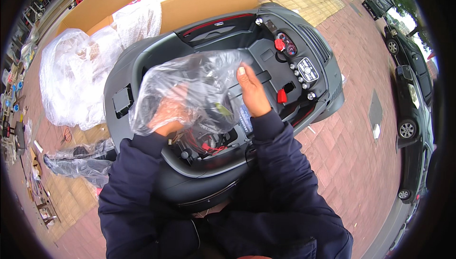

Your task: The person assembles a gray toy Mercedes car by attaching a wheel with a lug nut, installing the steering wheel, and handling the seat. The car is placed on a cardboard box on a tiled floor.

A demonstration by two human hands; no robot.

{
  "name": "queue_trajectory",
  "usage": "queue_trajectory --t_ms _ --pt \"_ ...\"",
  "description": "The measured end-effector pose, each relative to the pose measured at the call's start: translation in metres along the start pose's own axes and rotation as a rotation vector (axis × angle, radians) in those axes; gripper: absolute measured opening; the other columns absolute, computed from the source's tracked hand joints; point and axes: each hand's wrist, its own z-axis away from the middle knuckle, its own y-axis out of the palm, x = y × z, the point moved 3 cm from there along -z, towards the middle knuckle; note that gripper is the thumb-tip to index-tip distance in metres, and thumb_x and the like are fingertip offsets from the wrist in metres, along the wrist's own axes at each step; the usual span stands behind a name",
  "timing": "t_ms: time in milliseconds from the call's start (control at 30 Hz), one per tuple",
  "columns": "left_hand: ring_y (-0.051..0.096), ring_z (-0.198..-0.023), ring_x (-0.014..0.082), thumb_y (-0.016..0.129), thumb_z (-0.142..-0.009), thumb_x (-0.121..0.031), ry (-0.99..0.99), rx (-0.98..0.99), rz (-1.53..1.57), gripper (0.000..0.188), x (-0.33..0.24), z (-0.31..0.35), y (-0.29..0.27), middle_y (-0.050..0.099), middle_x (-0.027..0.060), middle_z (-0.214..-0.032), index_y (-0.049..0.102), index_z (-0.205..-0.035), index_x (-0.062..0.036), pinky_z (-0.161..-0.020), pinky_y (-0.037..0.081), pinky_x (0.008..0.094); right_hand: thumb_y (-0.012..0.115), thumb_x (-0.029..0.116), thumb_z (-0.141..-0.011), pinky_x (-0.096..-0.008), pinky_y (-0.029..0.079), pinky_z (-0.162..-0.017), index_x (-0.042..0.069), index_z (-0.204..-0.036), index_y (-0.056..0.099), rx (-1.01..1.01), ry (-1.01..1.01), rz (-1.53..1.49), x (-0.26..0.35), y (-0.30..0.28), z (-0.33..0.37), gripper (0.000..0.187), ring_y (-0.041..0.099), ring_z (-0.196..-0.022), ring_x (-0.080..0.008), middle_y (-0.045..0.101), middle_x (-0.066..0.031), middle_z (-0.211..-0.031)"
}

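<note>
A crumpled clear plastic bag (190, 71) is stretched between my hands, above the open cabin of a black ride-on toy car (118, 81). My right hand (254, 93) grips the bag's right edge, thumb up, its other fingers mostly hidden. Film covers my left hand (172, 109), whose fingers are blurred; whether it is inside or behind the bag I cannot tell. A yellow-green patch (223, 110) shows through the plastic, too smeared to name. Below the bag, red wires (209, 148) lie in the car's open seat compartment. Two red pieces (282, 96) are on the dashboard side, near a steering-wheel-shaped panel (308, 70).
A large open cardboard box (209, 3) stands behind the car. Bubble wrap (71, 78) is heaped to the left, and a plastic-wrapped black part (80, 161) lies on the paving (342, 140). Tools and goods line the far left; parked cars (408, 97) stand on the right.
</note>
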Motion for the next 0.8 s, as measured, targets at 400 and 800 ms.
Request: queue_trajectory --t_ms 400,800 --pt "0.061 -0.104 0.0453 0.079 -0.078 -0.032 -0.025 0.058 0.202 0.061 -0.003 -0.011 -0.031 0.063 0.0301 -0.11 0.055 -0.121 0.0045 -0.087 0.05 0.048 0.056 0.022 -0.102 -0.0297 0.042 -0.06 -0.002 -0.085 0.065 -0.203 0.058 0.046 -0.063 -0.03 -0.019 0.031 0.052 -0.065 -0.0119 0.058 -0.0018 -0.068" --pt "0.064 -0.074 0.0168 0.079 -0.078 -0.02 -0.662 0.034 0.933 0.038 0.036 -0.005 -0.044 0.068 0.0107 -0.08 0.065 -0.098 0.0094 -0.072 0.05 0.0321 0.058 0.023 -0.093 -0.041 0.05 -0.088 0.001 -0.107 0.064 -0.632 -0.084 0.816 -0.127 -0.166 -0.041 0.027 0.064 -0.098 -0.0312 0.067 -0.0207 -0.105"
